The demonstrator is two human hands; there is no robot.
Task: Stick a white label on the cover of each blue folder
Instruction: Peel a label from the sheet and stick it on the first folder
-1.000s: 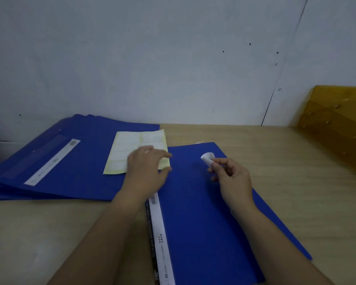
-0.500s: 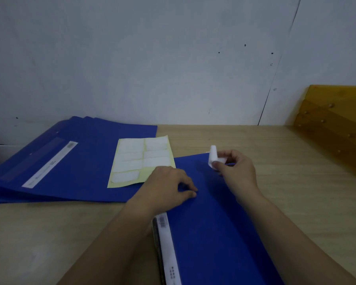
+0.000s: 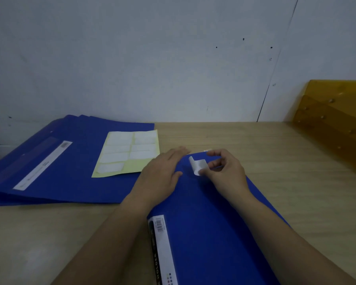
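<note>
- Now our left hand (image 3: pixel 162 171) has flattened, fingers straight, onto the blue folder (image 3: pixel 203 219).
- Our right hand (image 3: pixel 224 171) pinches the white label (image 3: pixel 197 166), lowered since.
- Wooden table (image 3: pixel 275 161) (pale wall (image 3: pixel 152 58) behind).

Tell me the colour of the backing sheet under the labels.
Pale yellow, on the label sheet in the head view.

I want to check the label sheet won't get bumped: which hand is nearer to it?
Left. The left hand lies flat on the blue folder just beside the label sheet; the right hand is farther right, pinching a peeled white label.
</note>
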